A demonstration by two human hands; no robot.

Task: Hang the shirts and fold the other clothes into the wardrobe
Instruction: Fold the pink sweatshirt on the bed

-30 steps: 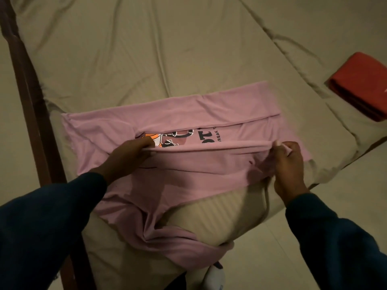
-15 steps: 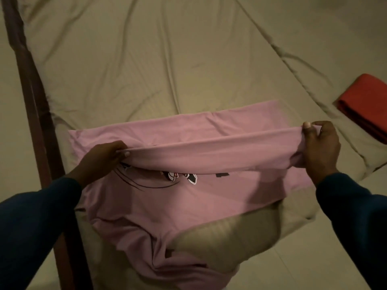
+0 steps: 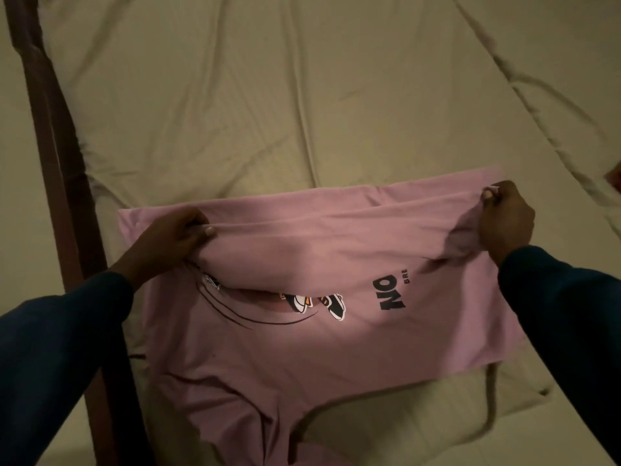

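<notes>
A pink T-shirt point(image 3: 302, 348) with a cartoon print and black letters lies across the near part of the bed, print side up. My left hand point(image 3: 174, 235) pinches a fold of the shirt at its left side. At the right side my right hand point(image 3: 504, 220) grips the same fold, with bunched cloth under the palm. The fold stretches between both hands and lies over the shirt's far part. The shirt's near edge hangs over the mattress corner.
The bed is covered by a wrinkled beige sheet point(image 3: 268, 95). A dark wooden bed frame rail point(image 3: 57, 163) runs down the left side. A sliver of a red folded cloth point(image 3: 615, 178) shows at the right edge.
Both hands have carried the fold of the pink shirt away from me, toward the far edge. More of the print and letters is uncovered. The red cloth has slid almost out of view.
</notes>
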